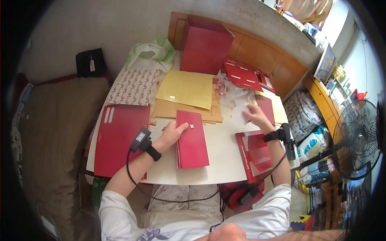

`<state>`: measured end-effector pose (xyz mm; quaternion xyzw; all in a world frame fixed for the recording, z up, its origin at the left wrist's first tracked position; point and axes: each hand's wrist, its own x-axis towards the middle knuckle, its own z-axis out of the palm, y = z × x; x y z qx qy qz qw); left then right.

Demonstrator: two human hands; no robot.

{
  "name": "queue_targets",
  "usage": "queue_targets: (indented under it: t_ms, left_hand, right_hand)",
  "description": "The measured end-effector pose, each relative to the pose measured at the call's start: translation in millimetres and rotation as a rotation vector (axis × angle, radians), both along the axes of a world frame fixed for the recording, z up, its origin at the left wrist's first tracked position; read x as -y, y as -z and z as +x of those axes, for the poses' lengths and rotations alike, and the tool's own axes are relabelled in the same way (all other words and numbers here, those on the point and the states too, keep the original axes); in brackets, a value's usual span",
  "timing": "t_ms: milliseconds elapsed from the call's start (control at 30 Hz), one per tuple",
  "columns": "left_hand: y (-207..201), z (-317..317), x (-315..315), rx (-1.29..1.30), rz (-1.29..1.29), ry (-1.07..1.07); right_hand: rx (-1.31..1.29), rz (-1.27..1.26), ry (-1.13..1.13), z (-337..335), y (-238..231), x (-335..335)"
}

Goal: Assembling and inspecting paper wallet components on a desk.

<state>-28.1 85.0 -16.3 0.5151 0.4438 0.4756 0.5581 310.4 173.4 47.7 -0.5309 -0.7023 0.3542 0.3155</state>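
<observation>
My left hand (173,133) grips a folded red cardboard folder (193,146) by its left edge, thumb on top. A small white square (191,126) lies on the folder's face near the thumb. Over the right part of the table, my right hand (257,117) is curled, fingertips drawn together beside a pale, thin sheet (240,114). Whatever the fingertips hold is too small to make out. Just in front of this hand lies a red printed folder (257,154) with a pale cutout. A larger red panel (120,136) rests at the table's left.
Yellow sheets (187,88) and brown card cover the middle back, beside patterned paper (132,86). A tall red box (206,46) stands behind them. Clear plastic wrap (233,92) and red printed cards (243,74) sit at the back right. A black fan (358,138) stands right of the table.
</observation>
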Motion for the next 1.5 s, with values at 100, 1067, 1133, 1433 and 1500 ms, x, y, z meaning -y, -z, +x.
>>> queue_targets:
  t_ms: [100,1067,1133,1433,1500]
  left_hand:
    - [-1,2,0,0.025,-0.014,-0.01]
    - [-2,2,2,0.059,0.028,0.018]
    - [-1,2,1,0.032,0.005,0.025]
    - [0,3,0,0.051,0.016,0.019]
    - [1,3,-1,0.051,0.018,0.022]
  right_hand:
    - [0.126,-0.02,-0.063,-22,20,13]
    - [0.751,0.524,0.087,-54,42,43]
    - [0.774,0.556,0.087,-54,44,44]
    - [0.906,0.666,0.052,-56,44,47]
    - [0.927,0.68,0.065,-55,44,47]
